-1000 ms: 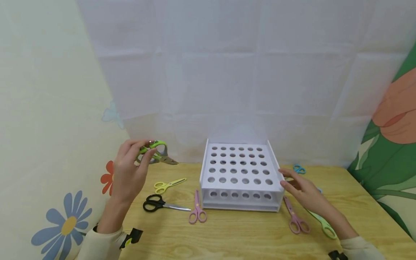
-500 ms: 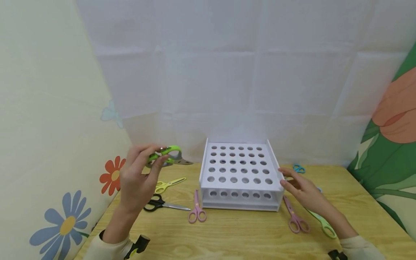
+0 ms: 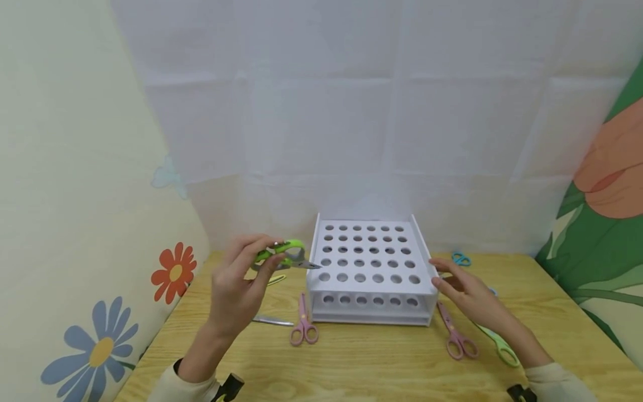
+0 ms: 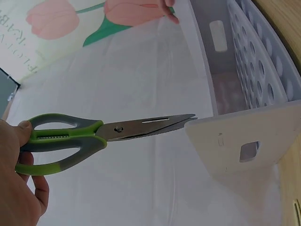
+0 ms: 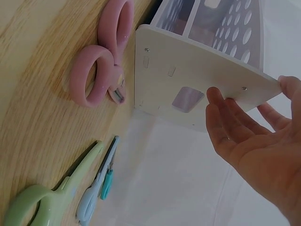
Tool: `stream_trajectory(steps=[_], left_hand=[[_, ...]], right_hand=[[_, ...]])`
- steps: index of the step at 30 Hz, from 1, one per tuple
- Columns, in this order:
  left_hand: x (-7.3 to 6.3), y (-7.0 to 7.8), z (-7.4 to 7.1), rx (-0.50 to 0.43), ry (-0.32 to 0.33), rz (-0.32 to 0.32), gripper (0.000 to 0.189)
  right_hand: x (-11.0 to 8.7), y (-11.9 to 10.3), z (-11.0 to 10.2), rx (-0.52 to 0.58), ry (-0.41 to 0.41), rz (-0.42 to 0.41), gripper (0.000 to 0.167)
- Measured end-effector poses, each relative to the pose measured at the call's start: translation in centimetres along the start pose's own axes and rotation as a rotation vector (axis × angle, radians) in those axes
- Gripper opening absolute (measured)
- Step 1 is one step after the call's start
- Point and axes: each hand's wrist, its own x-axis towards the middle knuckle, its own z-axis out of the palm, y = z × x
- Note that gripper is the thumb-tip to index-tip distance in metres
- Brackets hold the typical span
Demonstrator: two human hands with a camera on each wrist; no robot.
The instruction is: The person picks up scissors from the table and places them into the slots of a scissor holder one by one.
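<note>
My left hand [image 3: 238, 287] pinches kitchen scissors [image 4: 68, 133] with green and grey handles. Their blades point right and the tips overlap the left side of a white rack [image 3: 369, 285] in the head view. Rows of round holes cover the rack's top shelf, with another holed shelf below. At the rack's right side panel [image 5: 160, 82], my right hand [image 3: 469, 296] rests its thumb and fingertips along the upper edge, the lower fingers lying against the outer face. Beneath the left hand lie yellow scissors [image 3: 277, 280] and the blade of black-handled scissors [image 3: 273, 320], both partly hidden.
Pink scissors [image 3: 303, 324] lie at the rack's front left, and a second pink pair [image 3: 457, 338] at its right. Light green scissors [image 5: 47, 202], light blue scissors [image 5: 89, 202] and teal-handled scissors [image 3: 460, 258] lie on the wooden table [image 3: 361, 368]. A white cloth [image 3: 361, 111] hangs behind.
My left hand has carried the kitchen scissors right and slightly down to the rack's left side, now covering the black handles and part of the yellow scissors. The right hand has stayed on the rack.
</note>
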Motion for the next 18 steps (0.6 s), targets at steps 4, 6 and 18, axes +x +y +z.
stream_trajectory(steps=[4,6,18], left_hand=[[-1.0,-0.5,0.6,-0.009,-0.034,-0.016,0.032],[-1.5,-0.8,0.9,-0.010,-0.048,-0.021,0.032],[-2.3,-1.7,2.5,-0.070,-0.115,-0.047,0.023]], right_hand=[[0.0,-0.1,0.0,-0.002,0.001,0.000,0.049],[0.0,-0.1,0.1,-0.005,0.001,0.000,0.049],[0.1,-0.1,0.2,-0.035,0.012,-0.003,0.050]])
